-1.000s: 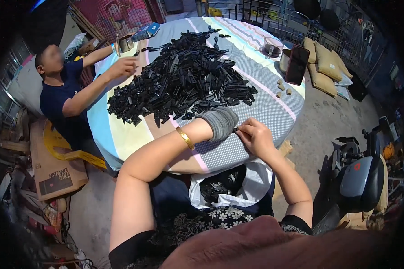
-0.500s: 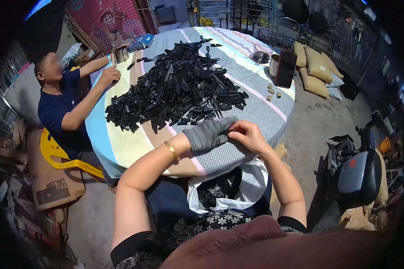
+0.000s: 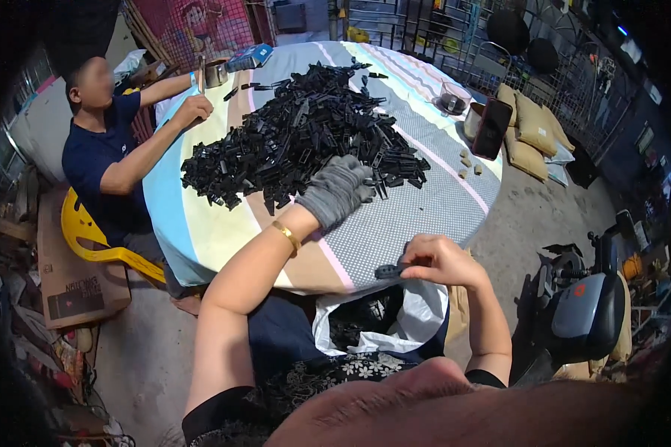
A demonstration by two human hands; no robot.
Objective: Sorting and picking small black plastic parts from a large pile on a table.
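With the fingers of the right hand pinching a black piece by the worktop's near edge, I'd grip lightly, the gloved left hand at the pile, its hold unclear to me.

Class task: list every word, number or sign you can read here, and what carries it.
Brown cardboard box: dark printed lettering, not copied here.
Blue packet: pale marking, too small to read.
Grey scooter: small red mark, too small to read.
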